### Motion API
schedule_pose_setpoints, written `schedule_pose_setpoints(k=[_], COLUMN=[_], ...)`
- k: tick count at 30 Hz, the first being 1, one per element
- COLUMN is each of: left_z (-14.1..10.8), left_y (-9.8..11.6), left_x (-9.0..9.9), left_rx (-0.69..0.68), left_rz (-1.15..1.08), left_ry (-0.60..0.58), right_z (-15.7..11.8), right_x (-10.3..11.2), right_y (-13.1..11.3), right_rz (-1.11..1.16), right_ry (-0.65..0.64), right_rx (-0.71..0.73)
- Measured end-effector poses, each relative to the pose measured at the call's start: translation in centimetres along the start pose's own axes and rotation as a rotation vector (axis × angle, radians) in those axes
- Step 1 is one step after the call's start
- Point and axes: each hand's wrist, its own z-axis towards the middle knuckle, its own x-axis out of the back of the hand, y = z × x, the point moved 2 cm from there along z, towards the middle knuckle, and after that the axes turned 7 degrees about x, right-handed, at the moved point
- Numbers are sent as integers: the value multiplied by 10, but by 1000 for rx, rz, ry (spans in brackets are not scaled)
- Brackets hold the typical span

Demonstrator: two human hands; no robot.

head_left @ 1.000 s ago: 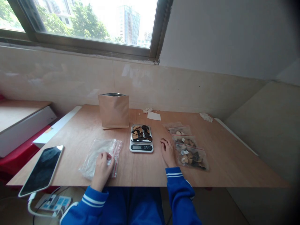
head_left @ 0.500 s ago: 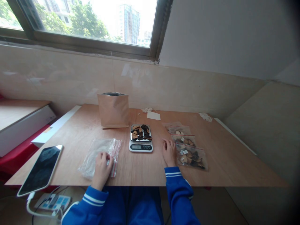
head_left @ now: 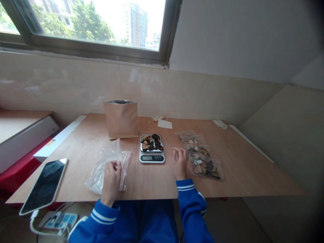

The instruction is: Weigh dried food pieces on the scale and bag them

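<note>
My left hand (head_left: 111, 179) pinches the edge of a clear zip bag (head_left: 101, 168) from the pile at the left, and part of that bag stands up off the table. My right hand (head_left: 180, 162), fingers bent and apart, rests beside the filled bags and holds nothing. Between the hands is a small white scale (head_left: 152, 159), with dark and tan dried slices (head_left: 152, 142) on its plate. Several zip bags of dried pieces (head_left: 206, 167) overlap at the right. Behind the scale, to its left, a brown paper pouch (head_left: 121, 119) stands with its top open.
A tablet (head_left: 44, 185) with a white cable lies at the table's left front corner. A white card (head_left: 165, 124) and crumpled scraps (head_left: 220, 124) lie along the back edge of the wooden table (head_left: 243, 168). A power strip (head_left: 59, 220) is below at the left.
My left hand has lifted the edge of a clear bag, which now rises above the pile. My right hand has shifted slightly left and its fingers have curled. The view has moved a little.
</note>
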Motion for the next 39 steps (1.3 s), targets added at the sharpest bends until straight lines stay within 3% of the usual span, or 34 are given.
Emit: schedule_pose_setpoints(k=[4,7,9,12,16,19,21,23,30,39], left_z=[-9,-12,-6,11,33,44,50,56,60,49], left_y=[46,65,67,64,70,77,80,79,68,58], left_x=[-7,-10,-7,2,5,5,4,2,-11,-26], left_rx=[-71,-130,-86,75,170,211,217,204,144,151], left_rz=[-113,-192,-225,-281,-349,-393,-374,-321,-162,-222], left_ry=[-211,-309,-241,-70,-97,-80,-64,-58,92,11], right_z=[-11,-14,-10,3,23,37,42,43,39,37], right_x=[-12,-21,-24,-23,-16,-12,-17,-26,-51,-53], right_y=[-97,-130,-123,-93,-71,-58,-46,-34,-15,-11], right_rz=[460,560,548,568,585,399,244,141,33,25], right_ry=[-443,-629,-614,-601,-722,-569,-507,-531,-618,-600], right_rx=[-59,-41,-77,-166,-81,47,135,215,366,409])
